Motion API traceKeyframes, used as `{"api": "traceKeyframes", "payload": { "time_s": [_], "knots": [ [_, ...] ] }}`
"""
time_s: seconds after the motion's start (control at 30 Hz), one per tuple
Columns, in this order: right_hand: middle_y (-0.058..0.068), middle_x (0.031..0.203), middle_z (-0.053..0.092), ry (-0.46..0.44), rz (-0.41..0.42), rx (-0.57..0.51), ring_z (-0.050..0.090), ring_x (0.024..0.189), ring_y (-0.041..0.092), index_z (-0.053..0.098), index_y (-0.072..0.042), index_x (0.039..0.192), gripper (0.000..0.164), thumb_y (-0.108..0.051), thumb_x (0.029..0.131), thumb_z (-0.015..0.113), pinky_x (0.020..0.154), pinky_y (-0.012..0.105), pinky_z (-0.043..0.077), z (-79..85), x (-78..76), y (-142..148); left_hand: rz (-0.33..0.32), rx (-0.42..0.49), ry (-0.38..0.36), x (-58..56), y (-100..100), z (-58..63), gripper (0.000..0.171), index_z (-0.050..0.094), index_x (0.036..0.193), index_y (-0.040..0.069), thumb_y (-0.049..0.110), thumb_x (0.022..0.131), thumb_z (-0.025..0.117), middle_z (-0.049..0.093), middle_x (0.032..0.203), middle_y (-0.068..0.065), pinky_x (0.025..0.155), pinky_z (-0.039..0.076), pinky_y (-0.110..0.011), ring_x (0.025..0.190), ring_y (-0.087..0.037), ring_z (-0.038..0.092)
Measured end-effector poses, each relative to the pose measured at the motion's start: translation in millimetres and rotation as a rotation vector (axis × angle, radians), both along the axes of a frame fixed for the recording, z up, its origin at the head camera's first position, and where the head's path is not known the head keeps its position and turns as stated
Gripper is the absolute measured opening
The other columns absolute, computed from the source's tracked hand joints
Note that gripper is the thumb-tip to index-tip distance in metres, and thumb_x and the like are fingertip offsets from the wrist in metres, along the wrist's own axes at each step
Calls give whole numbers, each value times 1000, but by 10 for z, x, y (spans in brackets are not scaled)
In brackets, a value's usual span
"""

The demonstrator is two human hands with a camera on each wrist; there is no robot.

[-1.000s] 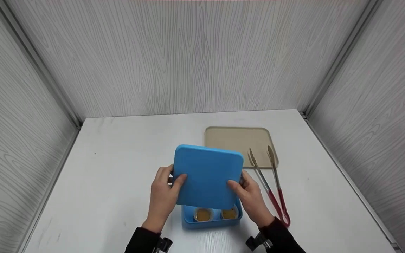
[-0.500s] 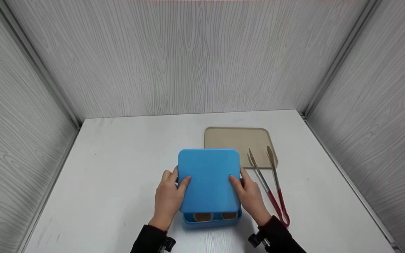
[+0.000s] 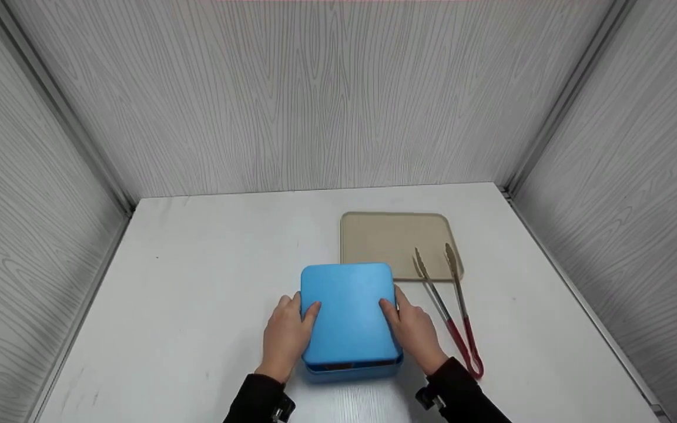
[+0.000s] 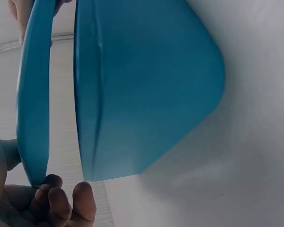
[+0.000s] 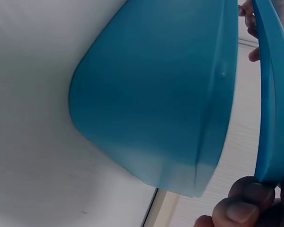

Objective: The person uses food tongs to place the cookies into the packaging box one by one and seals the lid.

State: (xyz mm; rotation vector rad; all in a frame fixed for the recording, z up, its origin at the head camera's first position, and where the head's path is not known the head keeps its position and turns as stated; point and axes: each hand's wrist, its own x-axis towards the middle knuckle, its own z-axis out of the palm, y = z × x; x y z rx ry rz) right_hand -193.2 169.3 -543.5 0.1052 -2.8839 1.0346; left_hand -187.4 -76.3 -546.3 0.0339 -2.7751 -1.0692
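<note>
A flat blue lid (image 3: 347, 323) with rounded corners hangs just over a blue box (image 3: 356, 373), and a gap between them shows in both wrist views. My left hand (image 3: 285, 335) grips the lid's left side, thumb on top and fingers underneath. On the opposite side my right hand (image 3: 415, 332) holds it the same way. The box's side wall (image 4: 151, 90) fills much of the left wrist view, and the box (image 5: 151, 94) likewise stands beside the hand in the right wrist view. Most of the box's inside is hidden under the lid.
Behind the lid lies a beige tray (image 3: 391, 235). Metal tongs (image 3: 453, 311) with red handles rest spread, their tips on the tray and handles on the white table (image 3: 197, 264). Grey wood-grain walls (image 3: 315, 100) enclose the table at the back and sides.
Both hands have lowered the lid toward the box and levelled it from its tilt. The two round cups of brownish contents seen in the box before are now covered. Tongs and tray stay put.
</note>
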Motion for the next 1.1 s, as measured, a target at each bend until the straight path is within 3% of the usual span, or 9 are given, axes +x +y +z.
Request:
{"api": "traceKeyframes", "payload": {
  "time_s": [0.17,0.37,0.63,0.87,1.1],
  "knots": [
    [33,109,70,-38,13,21,72,87,40,45,8,149,62,-39,109,48,75,53,58,-53,-18,-24,9,-51,-17,-23,17,-121,58,61,132,-13,37,102,63,56,87,-10,65,53,-37,74,-18,50],
    [31,101,71,-1,7,70,72,83,42,50,9,143,56,-36,109,48,75,55,58,-90,-20,-29,11,-80,-28,-43,58,-190,52,65,127,-10,37,104,59,53,85,-8,67,53,-39,75,-19,50],
    [29,103,72,-19,-14,118,72,86,43,57,8,135,52,-36,109,47,74,54,59,-86,-40,-15,26,-104,-31,-57,108,-218,50,66,124,-8,37,105,58,53,86,-7,68,55,-40,77,-20,53],
    [25,96,72,-48,-20,106,71,86,42,65,3,116,43,-35,109,47,74,54,56,-84,-87,-17,39,-118,-2,-77,129,-247,47,68,121,-8,35,104,59,55,86,-8,68,57,-43,81,-25,60],
    [25,105,72,-104,-19,88,71,95,41,66,4,117,44,-35,109,47,79,54,56,-116,-150,8,51,-116,-18,-107,154,-246,46,69,117,-7,36,104,59,53,83,-8,67,57,-44,80,-26,60]
  ]
}}
